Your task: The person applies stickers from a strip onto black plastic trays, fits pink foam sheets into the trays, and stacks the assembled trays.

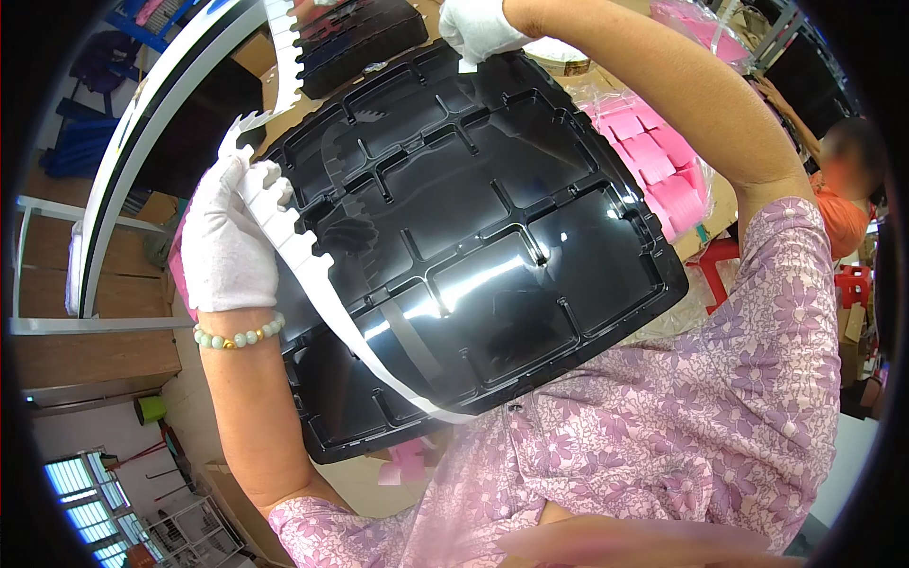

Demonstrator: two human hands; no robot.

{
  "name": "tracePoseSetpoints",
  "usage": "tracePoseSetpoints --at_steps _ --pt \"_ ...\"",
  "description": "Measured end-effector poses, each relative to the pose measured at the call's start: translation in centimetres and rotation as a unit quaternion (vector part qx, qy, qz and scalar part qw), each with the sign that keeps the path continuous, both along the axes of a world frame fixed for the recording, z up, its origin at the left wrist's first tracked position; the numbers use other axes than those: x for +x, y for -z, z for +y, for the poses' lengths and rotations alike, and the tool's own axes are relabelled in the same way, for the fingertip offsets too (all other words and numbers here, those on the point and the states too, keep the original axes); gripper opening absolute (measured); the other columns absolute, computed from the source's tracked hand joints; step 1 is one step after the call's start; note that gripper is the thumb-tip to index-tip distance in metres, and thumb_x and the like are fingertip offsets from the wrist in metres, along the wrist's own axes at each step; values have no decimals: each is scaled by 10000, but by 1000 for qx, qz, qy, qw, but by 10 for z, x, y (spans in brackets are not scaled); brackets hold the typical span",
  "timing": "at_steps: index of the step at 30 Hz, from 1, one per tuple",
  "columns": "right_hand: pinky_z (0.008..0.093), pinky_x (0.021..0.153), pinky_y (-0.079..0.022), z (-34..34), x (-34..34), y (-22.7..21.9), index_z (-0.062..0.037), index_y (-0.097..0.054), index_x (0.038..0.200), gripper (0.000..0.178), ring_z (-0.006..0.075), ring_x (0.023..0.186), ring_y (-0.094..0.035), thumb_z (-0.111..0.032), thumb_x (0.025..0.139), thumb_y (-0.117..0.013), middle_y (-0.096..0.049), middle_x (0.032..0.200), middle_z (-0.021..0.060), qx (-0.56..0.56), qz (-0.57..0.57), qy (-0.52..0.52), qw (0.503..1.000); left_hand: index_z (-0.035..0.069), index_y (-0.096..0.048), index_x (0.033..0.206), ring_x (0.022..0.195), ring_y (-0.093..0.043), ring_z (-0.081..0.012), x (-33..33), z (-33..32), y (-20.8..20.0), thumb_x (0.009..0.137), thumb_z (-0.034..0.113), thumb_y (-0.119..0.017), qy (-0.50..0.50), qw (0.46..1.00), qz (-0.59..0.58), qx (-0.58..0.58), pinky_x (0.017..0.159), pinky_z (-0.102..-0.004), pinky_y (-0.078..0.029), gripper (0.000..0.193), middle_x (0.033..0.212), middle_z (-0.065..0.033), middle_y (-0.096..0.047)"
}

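A large black glossy plastic tray [454, 208] with moulded ridges lies tilted in front of me, its near edge against my patterned top. My left hand [232, 227], in a white glove, is closed around a long white strip [327, 293] at the tray's left side. One edge of the strip is notched; it trails over the tray toward my clothing, and another length rises past the tray's far left corner. My right hand [481, 28], also white-gloved, is bent in at the tray's far edge, with a small white piece [467, 66] under its fingertips.
More black trays [360, 43] are stacked beyond the far edge. Pink pieces in clear plastic [653, 156] lie to the right, near a red stool [717, 270]. A curved white frame [114, 161] stands at left. Another person in orange [843, 213] is at far right.
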State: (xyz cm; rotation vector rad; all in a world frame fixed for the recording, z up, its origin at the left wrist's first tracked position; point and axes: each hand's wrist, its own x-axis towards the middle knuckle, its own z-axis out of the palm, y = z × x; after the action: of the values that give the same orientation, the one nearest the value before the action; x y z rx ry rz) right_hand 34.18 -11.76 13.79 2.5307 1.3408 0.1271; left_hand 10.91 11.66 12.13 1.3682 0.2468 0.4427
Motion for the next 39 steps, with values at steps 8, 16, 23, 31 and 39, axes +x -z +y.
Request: tracePoseSetpoints --at_steps 8,16,23,31,39 --pt "410 780 -547 -19 -60 8 -148 -785 898 238 343 828 -696 -103 741 -611 -718 904 164 134 -12 55 989 40 -585 1114 798 -608 -222 -4 11 2 961 226 -558 18 998 -38 -51 671 -383 -506 242 921 -111 -657" --pt "307 734 -532 33 -111 2 -19 -706 981 271 196 747 -671 -274 903 -656 -710 863 89 375 238 -241 863 -15 -600 1128 775 -673 -263 4 7 -4 916 165 -611 -49 995 -80 -27 674 -408 -577 279 926 -150 -677" --pt "373 734 -516 46 -166 20 -23 -711 856 374 320 800 -656 -394 853 -661 -675 821 173 387 220 -214 870 -7 -647 1113 844 -666 -238 13 11 -1 928 178 -620 -61 995 -79 -8 776 -391 -554 263 944 -123 -685" --pt "305 679 -515 42 -189 -24 -7 -693 911 240 167 687 -631 -245 898 -670 -686 790 87 528 284 -99 794 -4 -649 1119 842 -669 -201 -24 35 -5 902 149 -642 -40 992 -92 -79 720 -302 -536 265 954 -98 -687" --pt "390 806 -525 151 -77 -13 -99 -764 902 320 310 880 -688 -396 784 -733 -730 924 135 122 168 -144 968 -4 -628 1084 784 -644 -216 -47 24 -14 930 208 -611 -78 996 -31 -18 715 -367 -541 263 894 -101 -661"
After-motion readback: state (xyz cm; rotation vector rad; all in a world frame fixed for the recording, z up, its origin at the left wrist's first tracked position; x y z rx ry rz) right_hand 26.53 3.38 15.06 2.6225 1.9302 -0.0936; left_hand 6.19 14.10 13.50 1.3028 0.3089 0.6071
